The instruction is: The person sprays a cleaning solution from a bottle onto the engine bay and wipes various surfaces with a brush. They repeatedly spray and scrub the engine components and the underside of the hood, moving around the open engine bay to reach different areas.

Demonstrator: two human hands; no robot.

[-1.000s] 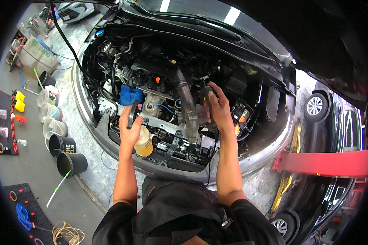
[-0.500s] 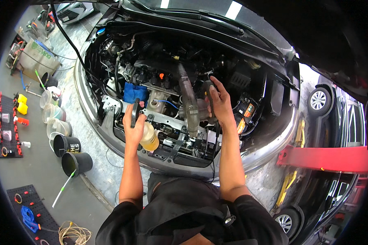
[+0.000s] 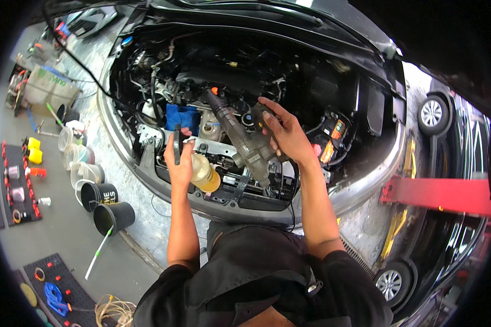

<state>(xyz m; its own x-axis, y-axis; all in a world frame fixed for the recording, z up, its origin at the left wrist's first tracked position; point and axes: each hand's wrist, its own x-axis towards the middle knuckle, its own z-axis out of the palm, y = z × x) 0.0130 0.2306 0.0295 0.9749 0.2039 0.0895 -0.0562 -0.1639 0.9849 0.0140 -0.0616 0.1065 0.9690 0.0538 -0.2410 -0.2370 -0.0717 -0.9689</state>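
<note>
My left hand (image 3: 178, 159) is closed round the black trigger head of a spray bottle (image 3: 204, 173), a translucent bottle with yellow liquid in it, tilted over the front of the engine bay. In my right hand (image 3: 290, 133) is the handle of a dark grey handheld blower (image 3: 239, 137). Its long tapered nozzle points forward and left, over the engine, with the tip near an orange cap (image 3: 214, 91). A black cord hangs from the blower. Left of the nozzle a blue cloth (image 3: 181, 118) lies bunched on the engine.
The car's front edge (image 3: 142, 188) curves between me and the engine. At right are a battery (image 3: 333, 143) with an orange label, a red lift arm (image 3: 436, 196) and another car. Several buckets, among them a black bucket (image 3: 114, 219), line the floor at left. A black hose (image 3: 84, 68) crosses the upper left.
The blower's nozzle has swung left toward the orange cap, and its body now lies more slanted. My left hand and the spray bottle have shifted slightly; both grips stay closed. The whole view has turned a little.
</note>
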